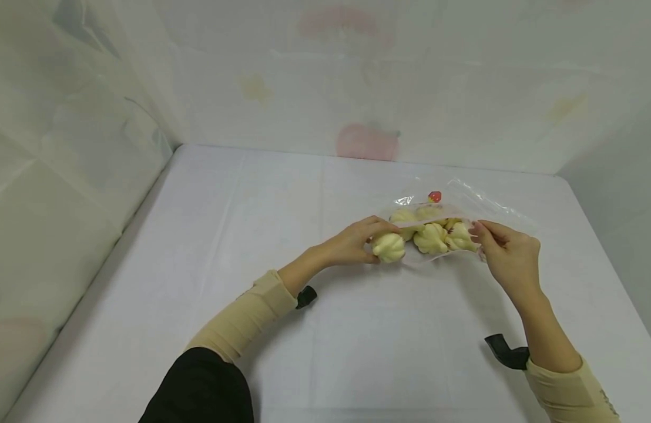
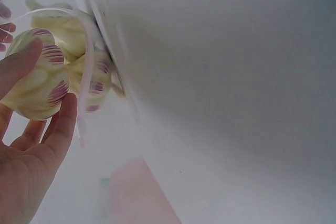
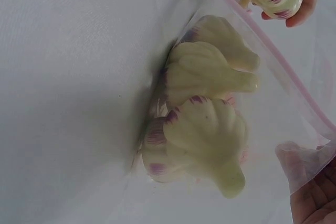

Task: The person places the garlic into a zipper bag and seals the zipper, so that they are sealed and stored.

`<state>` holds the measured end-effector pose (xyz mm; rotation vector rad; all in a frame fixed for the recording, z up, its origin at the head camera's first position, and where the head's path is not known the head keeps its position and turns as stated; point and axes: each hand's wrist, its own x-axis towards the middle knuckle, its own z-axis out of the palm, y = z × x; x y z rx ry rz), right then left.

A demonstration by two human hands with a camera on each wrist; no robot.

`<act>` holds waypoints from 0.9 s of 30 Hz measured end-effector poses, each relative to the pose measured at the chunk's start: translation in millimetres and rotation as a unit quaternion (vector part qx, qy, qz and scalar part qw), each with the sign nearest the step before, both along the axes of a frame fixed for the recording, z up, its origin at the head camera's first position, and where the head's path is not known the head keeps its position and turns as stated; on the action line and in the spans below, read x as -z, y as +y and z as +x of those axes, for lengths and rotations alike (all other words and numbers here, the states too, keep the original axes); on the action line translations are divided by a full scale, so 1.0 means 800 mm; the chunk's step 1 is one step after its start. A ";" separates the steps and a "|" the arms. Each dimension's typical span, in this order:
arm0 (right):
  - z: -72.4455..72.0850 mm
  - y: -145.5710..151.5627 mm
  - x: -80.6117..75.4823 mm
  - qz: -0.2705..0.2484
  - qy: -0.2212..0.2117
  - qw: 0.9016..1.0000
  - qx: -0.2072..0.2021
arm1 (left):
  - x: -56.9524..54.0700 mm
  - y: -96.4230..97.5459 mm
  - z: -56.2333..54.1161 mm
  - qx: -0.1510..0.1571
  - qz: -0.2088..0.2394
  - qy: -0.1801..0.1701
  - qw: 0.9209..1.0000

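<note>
My left hand (image 1: 357,242) grips a pale garlic bulb (image 1: 389,247) with purple streaks, right at the mouth of a clear zip bag (image 3: 286,124). Thumb and fingertips curl round this bulb (image 2: 39,85) in the left wrist view. Several more garlic bulbs (image 1: 430,238) lie inside the bag, stems towards its pink-edged opening in the right wrist view. On the bag's right side, my right hand (image 1: 513,255) pinches the edge of the opening, and the mouth gapes between both hands. A small red mark (image 1: 435,196) shows on the plastic.
A white cloth covers the table (image 1: 283,200). Pale printed curtains (image 1: 251,70) stand along the back and the left side. Black wrist mounts (image 1: 507,352) stick out from both forearms close over the table.
</note>
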<state>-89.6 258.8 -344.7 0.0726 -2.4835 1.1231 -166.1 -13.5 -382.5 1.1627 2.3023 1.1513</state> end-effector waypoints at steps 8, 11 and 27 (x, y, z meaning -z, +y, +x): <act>0.001 0.000 0.001 0.004 -0.002 1.000 0.001 | 0.004 0.017 0.003 0.014 0.006 0.007 1.000; 0.000 0.000 0.001 0.003 -0.003 1.000 0.001 | 0.006 0.024 0.005 0.011 0.001 0.009 1.000; 0.001 -0.002 0.002 0.000 -0.001 1.000 0.001 | 0.007 0.062 0.029 -0.146 -0.016 -0.018 0.989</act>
